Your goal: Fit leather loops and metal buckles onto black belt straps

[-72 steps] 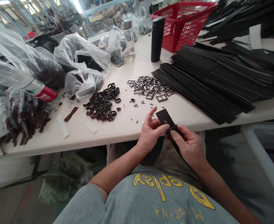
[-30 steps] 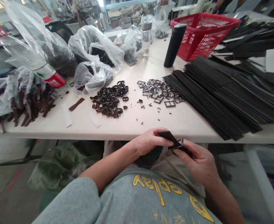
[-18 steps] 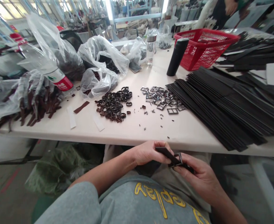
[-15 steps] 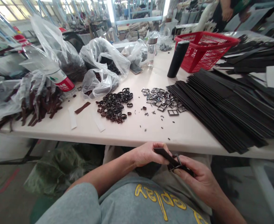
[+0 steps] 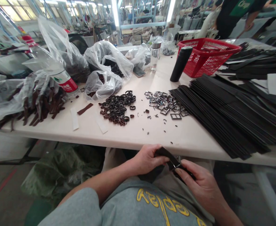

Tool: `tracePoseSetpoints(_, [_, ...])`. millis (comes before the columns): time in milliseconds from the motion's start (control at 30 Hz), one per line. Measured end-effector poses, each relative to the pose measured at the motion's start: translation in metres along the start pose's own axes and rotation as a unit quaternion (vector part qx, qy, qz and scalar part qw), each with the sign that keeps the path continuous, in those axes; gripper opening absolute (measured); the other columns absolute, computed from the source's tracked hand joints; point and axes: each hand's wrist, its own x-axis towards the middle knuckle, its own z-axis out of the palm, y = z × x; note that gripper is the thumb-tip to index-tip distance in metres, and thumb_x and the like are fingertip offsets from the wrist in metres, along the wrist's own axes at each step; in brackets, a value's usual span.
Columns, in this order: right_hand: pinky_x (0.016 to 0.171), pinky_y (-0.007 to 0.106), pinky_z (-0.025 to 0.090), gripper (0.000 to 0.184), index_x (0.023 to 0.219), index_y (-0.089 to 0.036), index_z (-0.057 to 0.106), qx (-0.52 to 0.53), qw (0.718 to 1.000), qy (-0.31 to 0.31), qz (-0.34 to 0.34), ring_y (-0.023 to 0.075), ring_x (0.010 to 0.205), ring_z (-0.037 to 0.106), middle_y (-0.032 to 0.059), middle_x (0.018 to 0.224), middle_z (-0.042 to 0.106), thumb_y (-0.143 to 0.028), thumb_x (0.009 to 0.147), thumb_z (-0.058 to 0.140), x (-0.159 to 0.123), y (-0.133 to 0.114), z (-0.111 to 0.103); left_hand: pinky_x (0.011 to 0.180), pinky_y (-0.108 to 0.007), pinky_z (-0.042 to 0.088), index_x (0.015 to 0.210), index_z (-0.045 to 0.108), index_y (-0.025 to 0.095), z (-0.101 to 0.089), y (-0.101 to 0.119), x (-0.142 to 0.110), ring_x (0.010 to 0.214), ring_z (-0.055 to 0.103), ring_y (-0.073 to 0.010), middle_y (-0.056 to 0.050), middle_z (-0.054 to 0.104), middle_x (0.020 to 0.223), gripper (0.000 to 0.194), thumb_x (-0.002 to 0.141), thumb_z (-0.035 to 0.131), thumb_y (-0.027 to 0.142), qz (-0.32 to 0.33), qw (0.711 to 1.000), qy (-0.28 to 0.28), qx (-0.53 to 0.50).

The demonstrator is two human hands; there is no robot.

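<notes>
Below the table's front edge, over my lap, both hands grip one dark leather strap [image 5: 164, 153]. My left hand [image 5: 147, 158] pinches its free end between thumb and fingers. My right hand [image 5: 198, 183] closes around the rest of the strap, where a small metal buckle [image 5: 175, 163] sits on it. On the table lie a heap of metal buckles [image 5: 165, 103], a heap of dark leather loops [image 5: 118, 107] and a big stack of black straps [image 5: 225, 106].
The white table [image 5: 128, 131] also carries plastic bags [image 5: 105, 67] of dark parts, a bundle of brown strips [image 5: 40, 105], a clear bottle [image 5: 155, 55], a black flask [image 5: 180, 63] and a red basket [image 5: 207, 56]. Another person [image 5: 236, 15] stands at the far right.
My hands have dropped from table-edge height down over my lap, and the strap's end, once upright, now lies nearly flat between them. The view has tilted upward.
</notes>
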Motion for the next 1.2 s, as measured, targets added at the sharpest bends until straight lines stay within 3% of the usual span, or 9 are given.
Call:
tracePoseSetpoints(267, [0.051,0.022,0.051,0.027,0.08,-0.021,0.072,0.096,0.991,0.032,0.092,0.0165,0.057,0.064,0.0014,0.065,0.07,-0.042,0.09,0.059,-0.005,-0.006,0.017,0.062,-0.024,0.048,0.08,0.063,0.016,0.001,0.004,0.001,0.063,0.057,-0.0122,-0.001,0.063,0.07,0.025,0.079,0.072,0.039,0.016,0.999,0.013,-0.033])
tracePoseSetpoints(467, [0.054,0.022,0.051,0.021,0.08,-0.021,0.07,0.078,0.992,0.065,0.075,0.0158,0.058,0.063,0.0009,0.068,0.07,-0.039,0.088,0.063,-0.005,-0.005,0.022,0.067,-0.027,0.051,0.084,0.061,0.017,0.006,-0.002,0.0,0.068,0.061,-0.0143,-0.002,0.065,0.075,0.021,0.081,0.07,0.036,0.036,0.997,0.065,-0.013])
tracePoseSetpoints(633, [0.051,0.021,0.048,0.022,0.076,-0.021,0.069,0.084,0.99,0.073,0.091,0.0144,0.055,0.059,-0.0003,0.064,0.067,-0.039,0.088,0.064,-0.003,-0.004,0.021,0.072,-0.03,0.05,0.089,0.065,0.02,0.01,0.001,-0.001,0.073,0.064,-0.0183,-0.005,0.07,0.079,0.019,0.084,0.067,0.038,0.118,0.968,0.13,0.182])
tracePoseSetpoints(733, [0.049,0.021,0.046,0.026,0.071,-0.02,0.067,0.095,0.984,0.104,0.106,0.0137,0.053,0.056,-0.0012,0.059,0.063,-0.041,0.086,0.066,0.0,-0.006,0.019,0.081,-0.035,0.049,0.087,0.069,0.021,0.012,0.009,-0.002,0.079,0.067,-0.022,-0.009,0.073,0.084,0.018,0.09,0.059,0.036,0.184,0.938,0.091,0.279])
tracePoseSetpoints(867, [0.052,0.021,0.049,0.024,0.074,-0.02,0.068,0.119,0.977,0.133,0.113,0.0138,0.056,0.057,-0.0009,0.062,0.064,-0.041,0.085,0.068,0.004,-0.007,0.015,0.089,-0.036,0.05,0.094,0.074,0.02,0.012,0.021,-0.005,0.095,0.069,-0.0244,-0.014,0.075,0.104,0.023,0.09,0.061,0.039,0.241,0.954,0.045,0.174])
tracePoseSetpoints(967, [0.055,0.022,0.05,0.024,0.078,-0.02,0.07,0.129,0.979,0.101,0.117,0.0145,0.058,0.059,0.0001,0.065,0.066,-0.043,0.085,0.067,0.007,-0.007,0.009,0.086,-0.035,0.052,0.087,0.075,0.017,0.011,0.026,-0.007,0.091,0.068,-0.0218,-0.014,0.074,0.098,0.04,0.093,0.054,0.051,0.202,0.978,0.043,0.019])
tracePoseSetpoints(1033, [0.055,0.022,0.049,0.027,0.078,-0.019,0.07,0.125,0.983,0.06,0.121,0.0151,0.059,0.059,0.0004,0.065,0.065,-0.045,0.085,0.066,0.01,-0.009,0.006,0.084,-0.033,0.052,0.085,0.073,0.016,0.009,0.027,-0.007,0.092,0.066,-0.021,-0.012,0.072,0.098,0.038,0.085,0.067,0.053,0.149,0.987,0.054,-0.021])
tracePoseSetpoints(1133, [0.055,0.023,0.048,0.029,0.075,-0.019,0.07,0.109,0.986,-0.011,0.128,0.0159,0.061,0.058,0.0004,0.064,0.064,-0.047,0.084,0.065,0.013,-0.014,0.001,0.086,-0.033,0.052,0.115,0.066,0.019,0.004,0.025,-0.005,0.107,0.063,-0.0244,-0.013,0.066,0.12,0.065,0.061,0.089,0.047,0.045,0.998,0.011,-0.048])
tracePoseSetpoints(1200, [0.057,0.024,0.049,0.03,0.075,-0.019,0.069,0.105,0.985,-0.049,0.13,0.0172,0.065,0.06,0.0008,0.066,0.065,-0.048,0.084,0.064,0.014,-0.017,-0.001,0.088,-0.034,0.05,0.124,0.062,0.02,0.0,0.024,-0.003,0.107,0.062,-0.0229,-0.013,0.065,0.12,0.078,0.057,0.091,0.047,-0.028,0.994,-0.058,-0.09])
